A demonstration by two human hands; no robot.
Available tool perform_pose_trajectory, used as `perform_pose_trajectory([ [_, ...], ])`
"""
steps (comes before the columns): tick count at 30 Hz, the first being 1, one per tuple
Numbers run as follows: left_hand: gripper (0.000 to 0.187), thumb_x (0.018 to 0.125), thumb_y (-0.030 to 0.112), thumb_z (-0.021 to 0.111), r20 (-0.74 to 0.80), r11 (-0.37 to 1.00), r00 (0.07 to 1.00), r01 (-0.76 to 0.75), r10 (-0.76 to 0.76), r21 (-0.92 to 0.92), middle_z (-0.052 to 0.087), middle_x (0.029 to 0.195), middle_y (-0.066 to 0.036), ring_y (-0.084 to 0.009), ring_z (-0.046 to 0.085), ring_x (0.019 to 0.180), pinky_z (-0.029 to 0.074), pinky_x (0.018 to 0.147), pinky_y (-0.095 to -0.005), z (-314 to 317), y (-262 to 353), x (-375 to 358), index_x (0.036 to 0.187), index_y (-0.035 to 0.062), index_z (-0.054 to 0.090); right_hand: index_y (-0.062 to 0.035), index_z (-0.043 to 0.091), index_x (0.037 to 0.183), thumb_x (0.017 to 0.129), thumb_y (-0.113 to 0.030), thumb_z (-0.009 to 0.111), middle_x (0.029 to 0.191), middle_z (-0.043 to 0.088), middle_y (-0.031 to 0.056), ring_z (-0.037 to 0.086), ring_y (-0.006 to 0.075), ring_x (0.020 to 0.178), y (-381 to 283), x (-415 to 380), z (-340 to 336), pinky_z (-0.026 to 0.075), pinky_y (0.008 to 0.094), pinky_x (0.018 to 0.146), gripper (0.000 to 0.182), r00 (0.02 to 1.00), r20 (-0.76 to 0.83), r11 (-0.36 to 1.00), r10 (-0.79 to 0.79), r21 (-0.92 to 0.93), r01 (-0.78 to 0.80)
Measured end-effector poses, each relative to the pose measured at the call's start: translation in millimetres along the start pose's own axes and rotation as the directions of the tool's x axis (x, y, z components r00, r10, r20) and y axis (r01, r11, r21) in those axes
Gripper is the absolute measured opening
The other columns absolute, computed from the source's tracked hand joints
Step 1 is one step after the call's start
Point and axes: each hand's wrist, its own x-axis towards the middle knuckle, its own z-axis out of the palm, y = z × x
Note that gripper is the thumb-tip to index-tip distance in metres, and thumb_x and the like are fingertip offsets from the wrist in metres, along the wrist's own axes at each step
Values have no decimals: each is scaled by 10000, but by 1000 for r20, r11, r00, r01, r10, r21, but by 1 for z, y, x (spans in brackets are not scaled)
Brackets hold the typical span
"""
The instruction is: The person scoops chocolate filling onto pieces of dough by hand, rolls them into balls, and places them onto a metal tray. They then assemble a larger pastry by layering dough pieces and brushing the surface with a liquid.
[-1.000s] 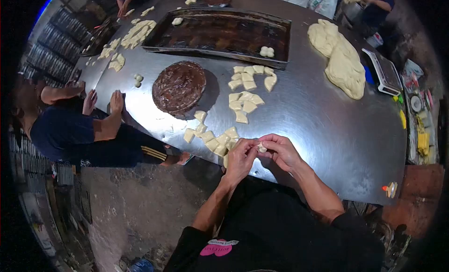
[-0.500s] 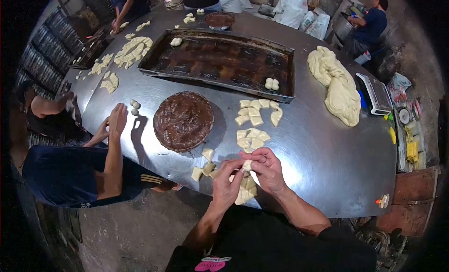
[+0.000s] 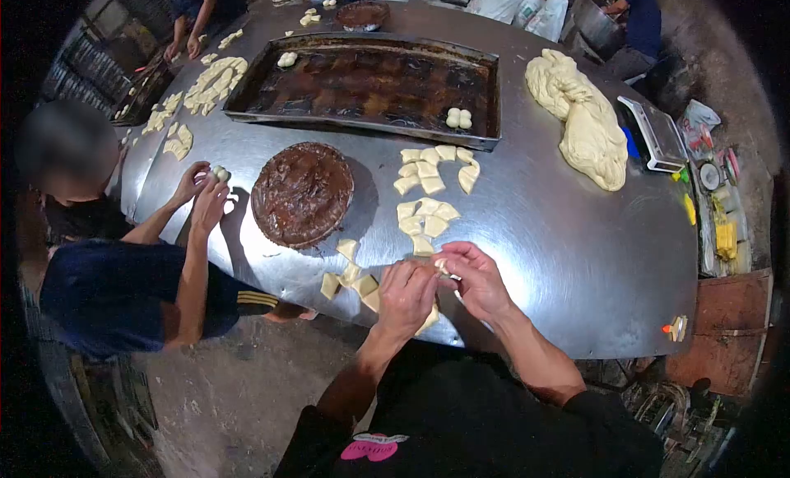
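Between my two hands, just above the near edge of the metal table, is a small piece of dough (image 3: 442, 267), mostly hidden by the fingers. My left hand (image 3: 406, 295) is closed on its left side. From the right, my right hand (image 3: 477, 282) pinches the same piece with thumb and fingers. Cut dough pieces (image 3: 368, 285) lie below and left of my left hand, partly covered by it. More flat dough pieces (image 3: 427, 217) are grouped beyond my hands. A round pan of dark brown filling (image 3: 302, 196) stands to their left.
A large dark baking tray (image 3: 362, 123) holds two small clusters of dough balls. At right lie a big dough mass (image 3: 582, 120) and a scale (image 3: 654, 134). On my left a co-worker's hands (image 3: 206, 194) hold dough balls; other people work farther back.
My fingers have closed further around the dough piece, which now shows less. The co-worker at left has lifted dough balls off the table. The whole view has shifted slightly.
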Motion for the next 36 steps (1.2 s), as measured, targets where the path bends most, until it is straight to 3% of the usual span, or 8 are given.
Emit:
perform_pose_trajectory([
  [4, 171, 812, 43, 647, -12, 967, 967, 254, -254, 24, 613, 919, -119, -284, 599, 849, 473, 742, -391, 1, -22, -56, 981, 34, 617, -25, 664, 930, 831, -68, 624, 911, 614, 113, 604, 252, 855, 22, -23, -63, 504, 322, 765, 115, 890, 114, 305, -441, -914, 269],
  [9, 210, 822, 114, 603, -189, 806, 903, 430, -386, 407, 600, 991, -176, -356, 577, 939, 455, 835, -430, -57, -115, -115, 1015, 33, 607, -91, 632, 793, 701, -118, 684, 840, 587, 109, 559, 290, 814, 33, -51, -185, 438, 404, 728, 109, 756, 476, -343, -449, -873, 346],
  [17, 166, 801, 113, 568, -170, 786, 977, 205, -129, 584, 581, 895, -215, -406, 550, 868, 450, 747, -468, -41, -145, -106, 937, 19, 578, -53, 606, 833, 805, -50, 573, 811, 589, 130, 547, 339, 806, 67, -41, -149, 435, 436, 763, 44, 692, 560, 15, -455, -772, 635],
  [19, 213, 803, 118, 576, -34, 696, 797, 545, -602, 468, 581, 914, -230, -406, 564, 887, 451, 762, -470, -41, -119, -96, 995, 30, 549, -45, 600, 847, 799, -45, 587, 852, 596, 129, 555, 324, 851, 54, -33, -199, 428, 417, 746, 50, 776, 563, -260, -283, -824, 503],
  [27, 419, 809, 129, 558, 73, 675, 777, 492, -625, 549, 598, 1070, -234, -343, 600, 983, 475, 820, -446, -115, -159, -158, 1210, 22, 503, -25, 589, 832, 790, -21, 564, 854, 597, 168, 569, 336, 857, 75, -35, -138, 423, 452, 760, 49, 737, 470, 56, -485, -825, 563],
  [30, 411, 808, 96, 583, -77, 361, 432, 829, -899, 427, 616, 1025, -194, -274, 626, 927, 512, 776, -374, -149, -129, -154, 1201, 7, 501, -38, 586, 818, 792, -54, 604, 837, 602, 159, 575, 333, 839, 55, -27, -186, 423, 452, 766, 35, 810, 427, -56, -403, -894, 444],
  [32, 387, 819, 53, 585, -23, 289, 362, 702, -932, -651, 619, 948, -123, -203, 622, 870, 507, 709, -292, -145, -144, -167, 1192, -6, 497, -36, 578, 824, 785, -40, 601, 830, 588, 162, 556, 346, 848, 43, 6, -147, 411, 446, 804, 46, 675, 242, -39, -697, -953, 301],
  [36, 379, 839, 27, 571, 21, 381, 637, 488, -771, -785, 586, 889, -63, -175, 604, 822, 488, 686, -266, -80, -111, -109, 1206, -12, 482, -44, 565, 940, 811, 15, 538, 949, 576, 171, 549, 372, 931, 84, 14, -112, 370, 486, 967, 144, 771, 190, 87, -608, -949, 302],
])
